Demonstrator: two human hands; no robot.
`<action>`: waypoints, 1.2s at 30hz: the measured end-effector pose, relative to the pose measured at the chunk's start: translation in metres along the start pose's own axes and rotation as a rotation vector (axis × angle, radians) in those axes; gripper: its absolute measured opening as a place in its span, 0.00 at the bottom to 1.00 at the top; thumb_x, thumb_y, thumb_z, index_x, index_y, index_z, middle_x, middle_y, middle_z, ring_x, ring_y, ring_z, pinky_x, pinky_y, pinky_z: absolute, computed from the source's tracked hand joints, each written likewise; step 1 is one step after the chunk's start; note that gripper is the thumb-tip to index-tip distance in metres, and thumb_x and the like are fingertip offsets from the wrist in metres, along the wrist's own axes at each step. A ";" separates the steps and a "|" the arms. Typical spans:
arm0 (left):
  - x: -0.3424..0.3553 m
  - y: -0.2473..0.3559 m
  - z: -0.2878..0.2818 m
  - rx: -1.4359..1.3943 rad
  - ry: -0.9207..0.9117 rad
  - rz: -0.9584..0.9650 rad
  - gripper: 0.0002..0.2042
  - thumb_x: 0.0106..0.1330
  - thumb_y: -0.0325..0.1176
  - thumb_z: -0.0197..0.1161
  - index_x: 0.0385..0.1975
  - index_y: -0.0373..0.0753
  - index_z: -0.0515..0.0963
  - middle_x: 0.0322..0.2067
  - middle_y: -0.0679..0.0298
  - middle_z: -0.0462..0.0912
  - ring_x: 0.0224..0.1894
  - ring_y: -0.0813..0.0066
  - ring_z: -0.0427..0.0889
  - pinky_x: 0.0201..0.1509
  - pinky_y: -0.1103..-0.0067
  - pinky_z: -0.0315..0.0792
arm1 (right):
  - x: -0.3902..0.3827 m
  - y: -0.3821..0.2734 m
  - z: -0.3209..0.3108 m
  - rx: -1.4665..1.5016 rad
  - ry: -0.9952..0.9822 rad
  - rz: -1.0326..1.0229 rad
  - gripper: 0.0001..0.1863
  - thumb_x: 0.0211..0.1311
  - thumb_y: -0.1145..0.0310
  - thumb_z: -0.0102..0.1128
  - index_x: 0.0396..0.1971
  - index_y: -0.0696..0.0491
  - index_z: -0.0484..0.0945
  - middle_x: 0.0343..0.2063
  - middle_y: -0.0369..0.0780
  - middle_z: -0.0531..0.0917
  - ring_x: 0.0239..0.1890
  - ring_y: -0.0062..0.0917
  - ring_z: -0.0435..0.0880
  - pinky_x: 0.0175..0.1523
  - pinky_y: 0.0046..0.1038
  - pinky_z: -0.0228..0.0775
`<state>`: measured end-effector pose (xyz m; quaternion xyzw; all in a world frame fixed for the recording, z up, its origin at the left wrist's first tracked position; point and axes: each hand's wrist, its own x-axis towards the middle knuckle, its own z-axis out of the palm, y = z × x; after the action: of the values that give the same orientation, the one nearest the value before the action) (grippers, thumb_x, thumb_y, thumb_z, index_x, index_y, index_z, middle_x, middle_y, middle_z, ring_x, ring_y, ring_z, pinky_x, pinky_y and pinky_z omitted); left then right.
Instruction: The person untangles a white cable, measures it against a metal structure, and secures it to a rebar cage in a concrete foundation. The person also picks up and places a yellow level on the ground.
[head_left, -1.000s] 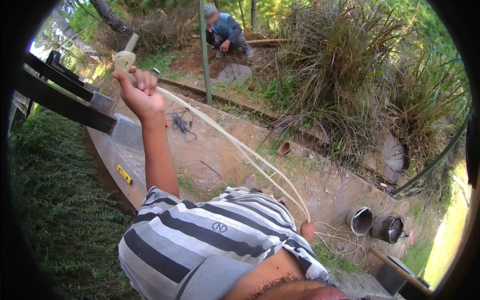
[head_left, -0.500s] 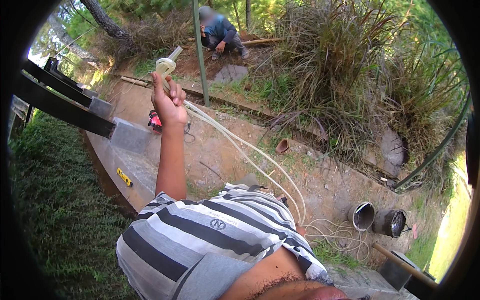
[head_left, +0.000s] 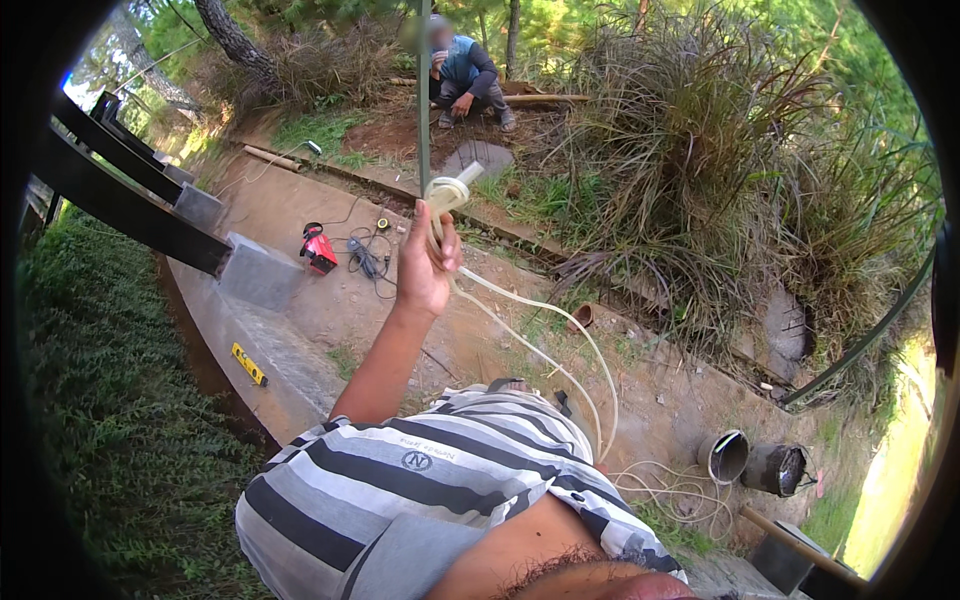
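My left hand [head_left: 425, 265] is raised near the middle of the view, closed around a looped end of pale translucent hose [head_left: 445, 195], with a short straight piece sticking up from the loop. Two lengths of the hose [head_left: 530, 301] run down from it to the right, behind my striped shirt. Only a sliver of my right hand [head_left: 602, 467] shows there at the shirt's edge, and its fingers are hidden. More hose lies coiled on the dirt beside it.
A person [head_left: 465, 75] crouches beyond a green post [head_left: 423, 120]. A red tool [head_left: 318, 248], grey cables [head_left: 365, 255] and a yellow level [head_left: 248, 363] lie leftward, near black beams [head_left: 130, 220] on concrete blocks. Two buckets [head_left: 775, 468] stand right. Tall grass [head_left: 680, 180] borders the path.
My left hand with the hose loop has moved right and downward, now in front of the green post. The red tool and cables it partly hid now show fully.
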<state>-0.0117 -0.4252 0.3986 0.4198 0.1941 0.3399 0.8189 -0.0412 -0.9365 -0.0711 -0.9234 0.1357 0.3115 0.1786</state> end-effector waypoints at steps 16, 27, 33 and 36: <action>-0.049 -0.016 -0.094 0.006 0.167 -0.253 0.22 0.78 0.55 0.50 0.44 0.39 0.75 0.25 0.69 0.72 0.23 0.81 0.68 0.28 0.82 0.62 | 0.020 -0.046 0.038 -0.046 -0.080 -0.001 0.26 0.65 0.52 0.63 0.38 0.67 0.85 0.36 0.62 0.85 0.44 0.56 0.86 0.47 0.50 0.77; -0.024 -0.033 -0.091 0.048 0.080 -0.301 0.16 0.75 0.46 0.58 0.48 0.39 0.75 0.31 0.67 0.75 0.31 0.78 0.71 0.37 0.77 0.66 | 0.033 -0.060 0.049 -0.019 -0.111 -0.027 0.26 0.64 0.52 0.62 0.40 0.65 0.85 0.39 0.62 0.85 0.47 0.54 0.86 0.51 0.50 0.77; 0.002 -0.054 -0.059 0.073 -0.025 -0.306 0.16 0.76 0.44 0.59 0.51 0.38 0.74 0.31 0.66 0.74 0.35 0.77 0.72 0.41 0.77 0.66 | 0.004 -0.034 0.044 0.064 -0.168 0.066 0.31 0.60 0.47 0.62 0.42 0.65 0.85 0.40 0.63 0.85 0.50 0.55 0.85 0.52 0.49 0.76; 0.010 -0.067 -0.044 0.065 -0.010 -0.299 0.14 0.76 0.42 0.59 0.51 0.39 0.72 0.33 0.67 0.75 0.36 0.77 0.74 0.42 0.78 0.68 | -0.021 -0.060 0.009 0.155 -0.160 -0.022 0.33 0.61 0.43 0.59 0.41 0.64 0.85 0.40 0.61 0.85 0.50 0.54 0.85 0.51 0.48 0.76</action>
<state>-0.0050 -0.4213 0.3183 0.4143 0.2611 0.2056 0.8473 -0.0403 -0.8762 -0.0496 -0.8806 0.1347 0.3707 0.2628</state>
